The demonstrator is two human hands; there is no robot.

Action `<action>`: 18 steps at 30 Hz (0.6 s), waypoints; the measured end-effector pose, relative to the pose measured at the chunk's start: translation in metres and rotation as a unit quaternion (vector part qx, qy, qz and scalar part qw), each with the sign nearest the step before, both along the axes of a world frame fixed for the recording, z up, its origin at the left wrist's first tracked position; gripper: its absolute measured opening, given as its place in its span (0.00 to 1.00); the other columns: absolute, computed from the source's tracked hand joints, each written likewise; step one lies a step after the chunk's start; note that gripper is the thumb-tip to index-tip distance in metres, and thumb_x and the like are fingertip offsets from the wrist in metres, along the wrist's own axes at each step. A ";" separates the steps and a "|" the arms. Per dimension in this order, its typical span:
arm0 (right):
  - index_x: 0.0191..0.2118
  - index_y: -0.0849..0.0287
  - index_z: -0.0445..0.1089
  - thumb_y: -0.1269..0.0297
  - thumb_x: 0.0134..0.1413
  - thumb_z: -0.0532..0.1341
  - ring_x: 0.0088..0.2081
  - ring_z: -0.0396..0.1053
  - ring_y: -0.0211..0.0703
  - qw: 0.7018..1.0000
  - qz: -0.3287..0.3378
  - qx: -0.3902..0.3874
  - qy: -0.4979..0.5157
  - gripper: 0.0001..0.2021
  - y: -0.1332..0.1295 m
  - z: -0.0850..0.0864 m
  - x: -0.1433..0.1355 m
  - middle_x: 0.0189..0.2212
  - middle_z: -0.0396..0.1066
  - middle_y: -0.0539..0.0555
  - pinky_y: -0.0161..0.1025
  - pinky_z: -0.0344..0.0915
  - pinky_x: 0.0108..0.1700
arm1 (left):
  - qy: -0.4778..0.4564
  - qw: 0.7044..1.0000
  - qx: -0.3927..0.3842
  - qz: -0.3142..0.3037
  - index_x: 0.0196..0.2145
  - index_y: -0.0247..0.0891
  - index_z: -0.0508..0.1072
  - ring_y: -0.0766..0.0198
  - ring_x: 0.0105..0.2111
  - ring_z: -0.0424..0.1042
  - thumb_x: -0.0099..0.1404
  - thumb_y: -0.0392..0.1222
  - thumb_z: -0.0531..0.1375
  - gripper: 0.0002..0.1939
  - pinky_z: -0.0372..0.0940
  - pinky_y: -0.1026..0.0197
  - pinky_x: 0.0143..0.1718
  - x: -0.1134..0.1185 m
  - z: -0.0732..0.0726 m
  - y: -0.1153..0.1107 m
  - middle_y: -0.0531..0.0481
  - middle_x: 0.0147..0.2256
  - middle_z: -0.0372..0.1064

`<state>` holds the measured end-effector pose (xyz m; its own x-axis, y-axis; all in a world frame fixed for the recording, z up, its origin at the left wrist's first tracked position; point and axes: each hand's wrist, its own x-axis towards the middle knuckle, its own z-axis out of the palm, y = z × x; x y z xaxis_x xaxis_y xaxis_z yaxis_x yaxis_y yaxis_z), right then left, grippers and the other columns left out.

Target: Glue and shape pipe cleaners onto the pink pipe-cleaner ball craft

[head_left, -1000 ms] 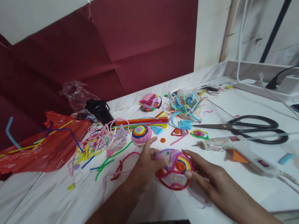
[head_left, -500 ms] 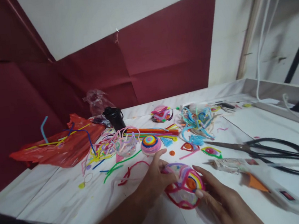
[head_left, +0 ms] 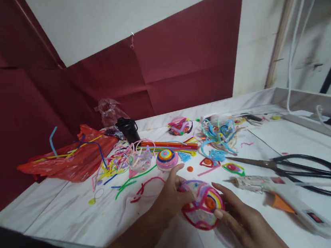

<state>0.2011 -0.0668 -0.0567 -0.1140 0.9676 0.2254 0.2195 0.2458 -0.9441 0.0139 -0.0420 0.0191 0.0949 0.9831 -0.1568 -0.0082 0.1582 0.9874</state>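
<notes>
Both my hands hold a small round bowl-shaped piece (head_left: 202,206) wrapped in coloured pipe cleaners, red at the rim with an orange spot on its side. My left hand (head_left: 170,198) grips its left side, thumb on top. My right hand (head_left: 244,221) touches its right side with the fingertips. The piece rests just above the white table (head_left: 59,217). Behind it sits a finished pink dome with rainbow rings (head_left: 166,159) and a clear cup wrapped in pale pipe cleaners (head_left: 139,159).
A glue gun (head_left: 286,203) with an orange tip lies at the right, black scissors (head_left: 304,171) behind it. Loose pipe cleaners (head_left: 215,138), a red plastic bag (head_left: 70,160) and a black cup (head_left: 127,129) lie farther back. Cables run along the right wall.
The view has tilted up and shifted left over the second. My hands still hold the round piece, turned slightly.
</notes>
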 end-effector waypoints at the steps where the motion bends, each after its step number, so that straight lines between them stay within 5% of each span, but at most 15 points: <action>1: 0.63 0.55 0.63 0.46 0.60 0.58 0.48 0.74 0.52 1.000 0.018 -0.004 -0.007 0.29 0.001 -0.001 0.002 0.51 0.75 0.58 0.41 0.73 0.47 | 0.001 1.000 -0.001 -0.002 0.61 0.41 0.57 0.63 0.35 0.67 0.43 0.35 0.66 0.46 0.60 0.61 0.36 0.000 0.001 0.000 0.53 0.34 0.64; 6: 0.66 0.57 0.57 0.50 0.62 0.57 0.51 0.73 0.52 0.995 0.094 -0.016 -0.032 0.31 0.008 -0.003 0.013 0.54 0.72 0.59 0.41 0.73 0.49 | 0.012 1.000 -0.002 -0.001 0.61 0.43 0.57 0.64 0.35 0.67 0.45 0.35 0.65 0.45 0.60 0.61 0.35 0.001 0.001 -0.001 0.53 0.36 0.63; 18: 0.63 0.58 0.59 0.49 0.63 0.54 0.47 0.75 0.49 0.997 0.065 0.008 -0.035 0.28 0.004 0.009 0.012 0.50 0.75 0.60 0.39 0.75 0.42 | 0.030 0.999 -0.008 0.031 0.62 0.40 0.58 0.64 0.35 0.65 0.42 0.34 0.66 0.48 0.60 0.61 0.35 0.012 0.015 -0.007 0.53 0.36 0.62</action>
